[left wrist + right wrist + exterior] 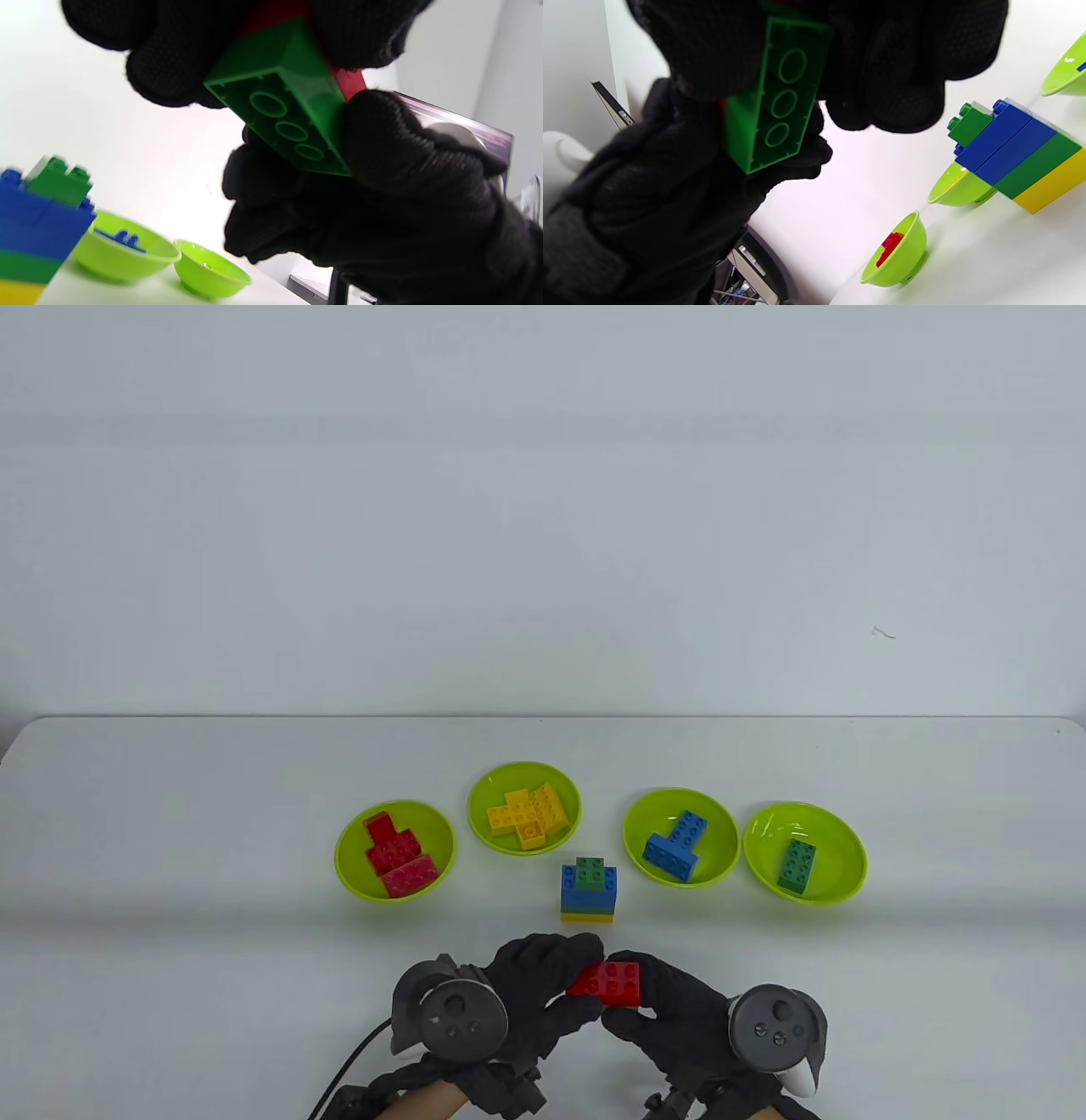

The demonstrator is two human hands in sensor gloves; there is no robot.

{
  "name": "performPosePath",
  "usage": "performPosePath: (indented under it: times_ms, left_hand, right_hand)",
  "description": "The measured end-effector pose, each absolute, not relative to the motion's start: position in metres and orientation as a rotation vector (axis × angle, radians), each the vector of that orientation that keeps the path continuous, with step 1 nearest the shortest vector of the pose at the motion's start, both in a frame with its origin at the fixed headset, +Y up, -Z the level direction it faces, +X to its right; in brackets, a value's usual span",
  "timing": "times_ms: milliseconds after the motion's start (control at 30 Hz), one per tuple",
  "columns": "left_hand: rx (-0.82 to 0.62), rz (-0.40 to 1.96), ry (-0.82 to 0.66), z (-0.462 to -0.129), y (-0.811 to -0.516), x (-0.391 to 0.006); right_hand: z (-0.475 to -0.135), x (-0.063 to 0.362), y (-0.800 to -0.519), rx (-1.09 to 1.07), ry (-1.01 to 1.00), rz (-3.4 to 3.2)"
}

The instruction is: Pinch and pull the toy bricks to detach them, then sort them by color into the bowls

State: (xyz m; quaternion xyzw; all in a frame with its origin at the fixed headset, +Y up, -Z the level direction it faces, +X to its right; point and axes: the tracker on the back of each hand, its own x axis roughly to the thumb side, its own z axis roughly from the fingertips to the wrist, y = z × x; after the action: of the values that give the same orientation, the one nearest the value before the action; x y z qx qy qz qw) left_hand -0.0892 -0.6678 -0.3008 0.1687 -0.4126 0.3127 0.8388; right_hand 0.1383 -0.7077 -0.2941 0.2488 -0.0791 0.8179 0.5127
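Both gloved hands hold a small two-brick piece above the table's near edge: a red brick (607, 982) on top, a green brick (292, 114) joined beneath it, whose hollow underside (772, 110) faces the wrist cameras. My left hand (543, 984) grips its left end. My right hand (657, 997) pinches its right end. A stack of bricks (589, 889), green on blue over green and yellow, stands on the table beyond the hands.
Four lime bowls sit in a row: red bricks in the left bowl (349, 857), yellow in the second (479, 797), blue in the third (721, 836), one green brick in the right bowl (840, 848). A cable (348, 1060) trails from the left wrist.
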Motion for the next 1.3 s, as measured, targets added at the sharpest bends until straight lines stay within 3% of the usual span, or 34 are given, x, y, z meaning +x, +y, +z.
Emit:
performPosePath:
  times_ms: [167,400,567,833,1033,1300]
  left_hand:
    - [0.374,0.618,-0.876,-0.297,-0.662,-0.088]
    - [0.042,0.988,-0.788,-0.315,-0.671,-0.101]
    - [0.136,0.855,-0.806,-0.312,-0.668,-0.102]
    - [0.266,0.897,-0.755,-0.314,-0.649,-0.119]
    - [0.361,0.809,-0.57,-0.35,-0.648,-0.157]
    - [0.304,0.625,-0.276,-0.409,-0.665,-0.208]
  right_hand:
    - [-0.293,0.139,-0.706,0.605,-0.2,1.959]
    - [-0.291,0.136,-0.7,0.694,-0.247,2.052]
    - [-0.291,0.133,-0.706,0.64,-0.224,2.023]
    - [-0.295,0.141,-0.706,0.568,-0.229,1.998]
    - [-0.298,0.149,-0.703,0.531,-0.255,1.988]
    - [-0.299,0.155,-0.701,0.513,-0.271,1.982]
